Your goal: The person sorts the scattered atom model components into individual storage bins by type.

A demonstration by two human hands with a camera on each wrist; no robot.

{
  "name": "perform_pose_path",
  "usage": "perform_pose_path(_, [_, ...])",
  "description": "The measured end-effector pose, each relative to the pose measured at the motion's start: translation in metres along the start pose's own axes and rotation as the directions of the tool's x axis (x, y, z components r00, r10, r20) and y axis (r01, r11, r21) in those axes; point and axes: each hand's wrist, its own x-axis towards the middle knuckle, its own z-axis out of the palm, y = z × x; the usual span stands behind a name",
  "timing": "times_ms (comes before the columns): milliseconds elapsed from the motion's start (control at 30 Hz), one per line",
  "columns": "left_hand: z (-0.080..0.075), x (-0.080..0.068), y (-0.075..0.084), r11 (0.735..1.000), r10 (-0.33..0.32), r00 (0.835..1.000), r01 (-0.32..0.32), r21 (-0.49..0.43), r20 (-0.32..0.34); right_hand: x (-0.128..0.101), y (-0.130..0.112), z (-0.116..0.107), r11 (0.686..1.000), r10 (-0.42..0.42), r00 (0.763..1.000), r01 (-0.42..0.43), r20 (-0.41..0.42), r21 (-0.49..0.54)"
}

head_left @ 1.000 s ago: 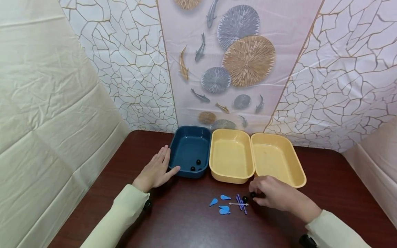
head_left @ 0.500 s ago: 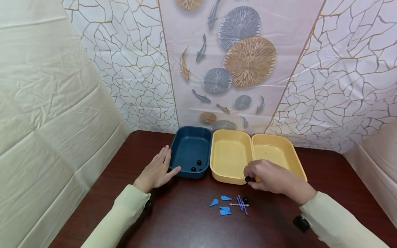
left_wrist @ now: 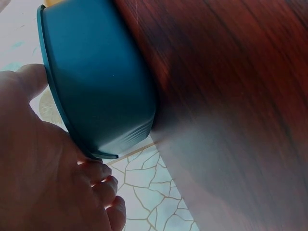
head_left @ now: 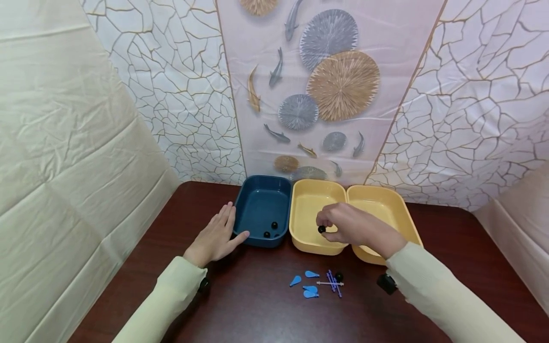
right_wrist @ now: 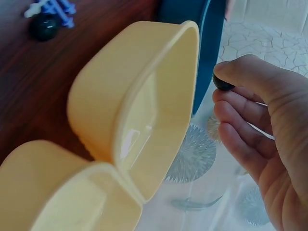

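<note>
Above the middle yellow tray [head_left: 300,241], my right hand [head_left: 349,224] pinches a small black ball [head_left: 321,229] between thumb and fingers; the right wrist view shows this ball [right_wrist: 223,83] at the thumb tip. My left hand [head_left: 216,238] rests against the left edge of the blue tray [head_left: 261,242], fingers straight, the thumb over its near corner. In the left wrist view the thumb and fingers of the left hand [left_wrist: 53,163] touch the rim. Inside the blue tray lie several black balls [head_left: 274,225]. Another black ball [head_left: 339,276] sits on the table beside purple sticks [head_left: 332,281].
A second yellow tray [head_left: 407,219] stands at the right end of the row. Several light blue drop-shaped pieces [head_left: 310,294] lie on the dark wooden table [head_left: 266,305], left of the sticks. A patterned cloth [head_left: 188,95] hangs behind the trays.
My right hand has lifted a black ball from beside the sticks and carried it up and left, over the middle yellow tray. The left hand has stayed at the blue tray.
</note>
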Motion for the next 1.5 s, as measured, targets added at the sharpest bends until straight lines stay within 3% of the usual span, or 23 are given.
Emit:
perform_pose_path(600, [0.000, 0.000, 0.000, 1.000, 0.003, 1.000, -0.003, -0.003, -0.004, 0.057, -0.001, 0.018, 1.000, -0.012, 1.000, 0.013, -0.023, 0.027])
perform_pose_path(1133, [0.001, 0.001, -0.002, 1.000, 0.002, 1.000, -0.002, -0.007, -0.007, 0.107, 0.003, 0.043, 0.999, 0.034, 0.999, -0.035, 0.007, 0.010])
perform_pose_path(1500, [0.002, 0.001, -0.003, 1.000, 0.006, 1.000, -0.006, -0.015, -0.005, 0.132, 0.005, 0.057, 0.992, 0.117, 0.993, -0.117, 0.022, 0.044])
